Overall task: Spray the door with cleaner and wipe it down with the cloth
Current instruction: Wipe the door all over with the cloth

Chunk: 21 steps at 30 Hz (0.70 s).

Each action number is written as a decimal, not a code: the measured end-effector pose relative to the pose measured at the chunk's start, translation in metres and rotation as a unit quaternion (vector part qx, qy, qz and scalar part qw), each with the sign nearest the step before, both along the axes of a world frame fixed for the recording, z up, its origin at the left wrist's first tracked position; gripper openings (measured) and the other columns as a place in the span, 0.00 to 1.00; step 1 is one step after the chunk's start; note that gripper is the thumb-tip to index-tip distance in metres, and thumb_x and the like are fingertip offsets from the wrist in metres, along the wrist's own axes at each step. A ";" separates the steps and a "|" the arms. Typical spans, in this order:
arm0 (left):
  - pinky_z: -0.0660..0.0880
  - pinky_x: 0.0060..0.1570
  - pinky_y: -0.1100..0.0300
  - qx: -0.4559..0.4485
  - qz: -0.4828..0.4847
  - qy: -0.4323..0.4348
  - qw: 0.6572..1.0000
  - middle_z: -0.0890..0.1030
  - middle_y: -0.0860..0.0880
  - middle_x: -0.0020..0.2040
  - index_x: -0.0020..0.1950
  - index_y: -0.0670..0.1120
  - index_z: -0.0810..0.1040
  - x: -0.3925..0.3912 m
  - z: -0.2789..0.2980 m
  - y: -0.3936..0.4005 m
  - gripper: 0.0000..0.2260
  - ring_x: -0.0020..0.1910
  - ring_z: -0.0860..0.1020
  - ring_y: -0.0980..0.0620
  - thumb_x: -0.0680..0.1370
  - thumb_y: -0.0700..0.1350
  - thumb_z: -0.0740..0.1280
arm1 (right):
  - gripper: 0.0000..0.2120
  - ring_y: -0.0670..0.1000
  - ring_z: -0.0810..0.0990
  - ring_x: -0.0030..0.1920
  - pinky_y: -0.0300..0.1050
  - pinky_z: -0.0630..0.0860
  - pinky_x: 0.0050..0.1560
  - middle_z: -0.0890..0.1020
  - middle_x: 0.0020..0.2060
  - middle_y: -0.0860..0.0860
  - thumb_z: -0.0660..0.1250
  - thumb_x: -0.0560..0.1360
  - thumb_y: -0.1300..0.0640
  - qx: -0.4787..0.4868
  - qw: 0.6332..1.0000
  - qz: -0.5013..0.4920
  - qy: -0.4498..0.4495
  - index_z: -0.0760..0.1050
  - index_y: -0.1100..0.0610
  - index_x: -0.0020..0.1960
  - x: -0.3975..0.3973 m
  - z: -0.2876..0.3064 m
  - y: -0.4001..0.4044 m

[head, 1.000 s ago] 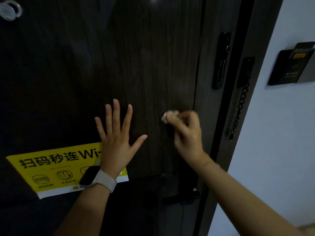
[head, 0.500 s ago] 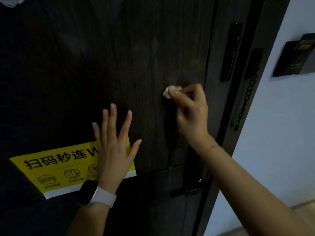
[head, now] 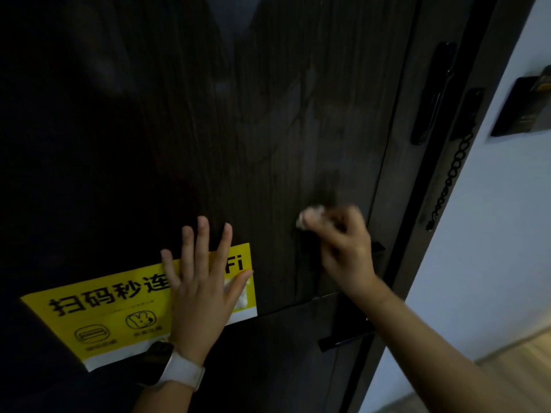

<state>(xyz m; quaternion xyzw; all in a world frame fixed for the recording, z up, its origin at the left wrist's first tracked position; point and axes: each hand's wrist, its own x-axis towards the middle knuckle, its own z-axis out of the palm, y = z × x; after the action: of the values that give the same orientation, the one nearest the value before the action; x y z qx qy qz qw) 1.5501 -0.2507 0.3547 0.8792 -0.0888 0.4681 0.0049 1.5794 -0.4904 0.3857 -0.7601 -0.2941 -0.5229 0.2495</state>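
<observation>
A dark wood-grain door (head: pixel 253 129) fills most of the view, with faint wet streaks right of its middle. My right hand (head: pixel 343 245) is blurred and pinches a small wadded whitish cloth (head: pixel 310 217) against the door, near its right edge. My left hand (head: pixel 202 287) lies flat on the door with fingers spread, partly covering a yellow sign (head: pixel 104 311); a watch with a white band is on its wrist. No spray bottle is in view.
A black lock plate (head: pixel 432 93) and a security chain (head: pixel 453 171) sit on the door's right side and frame. A black handle (head: pixel 343 338) sticks out below my right forearm. A white wall with a dark card holder (head: pixel 521 105) stands at right.
My right hand with the cloth went up the door, then back down toward the handle. My left hand stayed flat on the door. The camera shifted slightly.
</observation>
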 end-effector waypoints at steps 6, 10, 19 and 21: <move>0.38 0.74 0.41 0.014 0.003 0.000 1.000 0.41 0.44 0.80 0.80 0.50 0.47 0.000 -0.002 0.001 0.36 0.79 0.42 0.44 0.77 0.64 0.55 | 0.14 0.54 0.73 0.48 0.39 0.70 0.49 0.73 0.49 0.63 0.67 0.76 0.67 0.096 0.992 -0.048 -0.071 0.80 0.61 0.60 0.015 0.110 0.017; 0.38 0.74 0.41 0.012 0.001 0.003 1.000 0.41 0.44 0.80 0.80 0.50 0.48 0.001 -0.002 0.002 0.36 0.79 0.44 0.43 0.77 0.63 0.55 | 0.19 0.51 0.72 0.49 0.44 0.73 0.46 0.71 0.51 0.58 0.65 0.74 0.70 0.049 0.998 -0.006 -0.041 0.76 0.57 0.63 0.008 0.020 0.018; 0.41 0.76 0.44 -0.002 -0.025 0.011 1.000 0.45 0.46 0.81 0.79 0.51 0.54 -0.008 0.003 0.006 0.33 0.79 0.47 0.44 0.77 0.58 0.59 | 0.14 0.57 0.76 0.45 0.50 0.74 0.42 0.78 0.48 0.59 0.67 0.76 0.65 -0.164 0.985 -0.060 0.005 0.80 0.57 0.60 -0.008 0.032 -0.006; 0.41 0.75 0.43 0.003 -0.028 0.010 1.000 0.45 0.47 0.81 0.79 0.52 0.54 -0.011 0.005 0.008 0.33 0.79 0.47 0.45 0.76 0.58 0.61 | 0.14 0.56 0.75 0.47 0.45 0.74 0.46 0.75 0.49 0.58 0.69 0.75 0.67 -0.058 0.995 -0.075 -0.019 0.81 0.58 0.59 -0.004 0.065 0.002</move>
<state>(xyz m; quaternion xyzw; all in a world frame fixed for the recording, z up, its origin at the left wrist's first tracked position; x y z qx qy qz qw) 1.5390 -0.2425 0.3595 0.8811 -0.1151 0.4585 0.0160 1.5750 -0.4881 0.4503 -0.7833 -0.2703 -0.5366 0.1594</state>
